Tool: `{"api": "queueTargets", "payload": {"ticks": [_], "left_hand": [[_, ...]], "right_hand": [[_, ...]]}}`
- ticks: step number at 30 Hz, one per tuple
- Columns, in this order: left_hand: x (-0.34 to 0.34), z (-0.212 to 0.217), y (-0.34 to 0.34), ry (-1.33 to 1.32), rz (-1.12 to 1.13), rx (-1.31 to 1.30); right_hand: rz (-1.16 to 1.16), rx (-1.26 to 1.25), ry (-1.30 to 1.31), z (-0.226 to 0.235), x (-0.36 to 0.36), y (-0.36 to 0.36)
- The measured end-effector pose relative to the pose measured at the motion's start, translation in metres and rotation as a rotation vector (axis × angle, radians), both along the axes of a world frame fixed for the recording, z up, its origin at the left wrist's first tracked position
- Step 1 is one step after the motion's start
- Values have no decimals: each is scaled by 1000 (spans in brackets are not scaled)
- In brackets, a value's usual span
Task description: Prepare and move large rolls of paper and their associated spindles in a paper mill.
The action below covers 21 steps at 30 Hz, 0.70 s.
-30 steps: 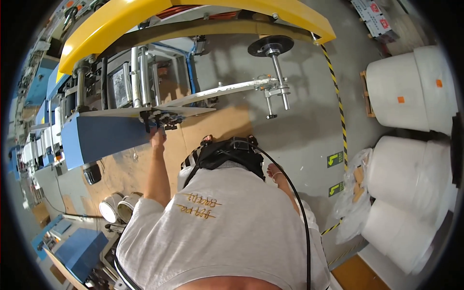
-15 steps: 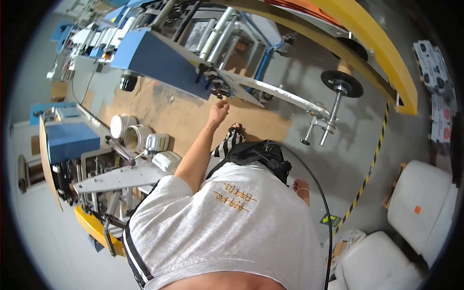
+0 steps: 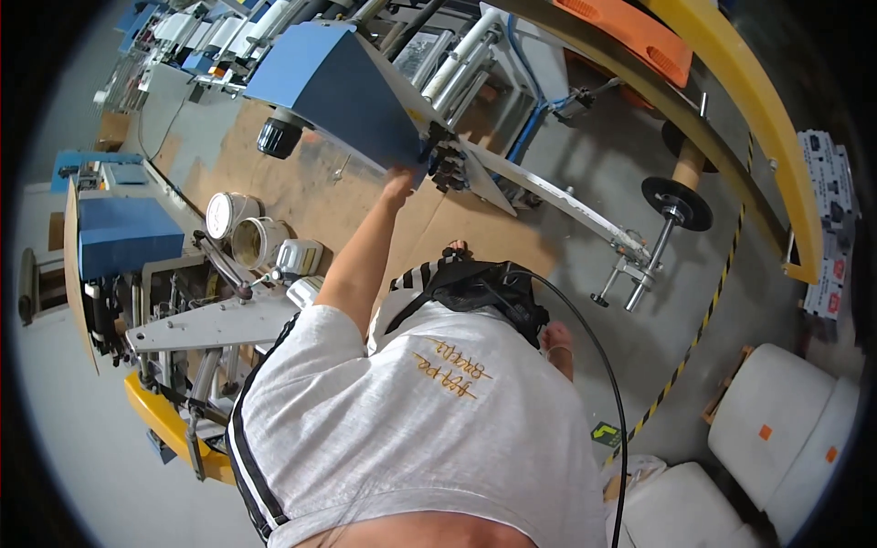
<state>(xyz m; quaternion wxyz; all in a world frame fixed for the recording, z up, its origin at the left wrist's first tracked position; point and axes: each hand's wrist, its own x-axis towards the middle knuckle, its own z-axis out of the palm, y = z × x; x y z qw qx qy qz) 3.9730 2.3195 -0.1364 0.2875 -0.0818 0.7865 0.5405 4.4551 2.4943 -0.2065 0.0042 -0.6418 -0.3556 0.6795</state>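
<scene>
My left hand is stretched forward to the lower edge of a blue machine housing. The housing's edge hides its fingers, so contact and grip cannot be made out. Just right of it sits a dark cluster of small mechanical parts on the machine frame. My right hand hangs low at my right side, beside a black waist bag and a black cable. A thin band circles that wrist. Its fingers are too small and partly covered to read, and nothing shows in it.
A pale metal arm reaches right to a spindle with black discs. A yellow curved frame arches overhead. Tubs stand on the left by another machine. Large white wrapped bundles sit at lower right.
My left hand has moved slightly left and forward to the blue housing, and its fingers are now out of sight. The view has shifted, and my right hand still hangs at my side.
</scene>
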Motion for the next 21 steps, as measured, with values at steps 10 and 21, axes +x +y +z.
{"api": "queueTargets", "payload": {"ticks": [10, 21], "left_hand": [[-4, -30, 26, -127, -132, -34], [4, -19, 21, -264, -114, 94]], "right_hand": [[-39, 3, -119, 89, -13, -56], [1376, 986, -340, -28, 76, -48]]}}
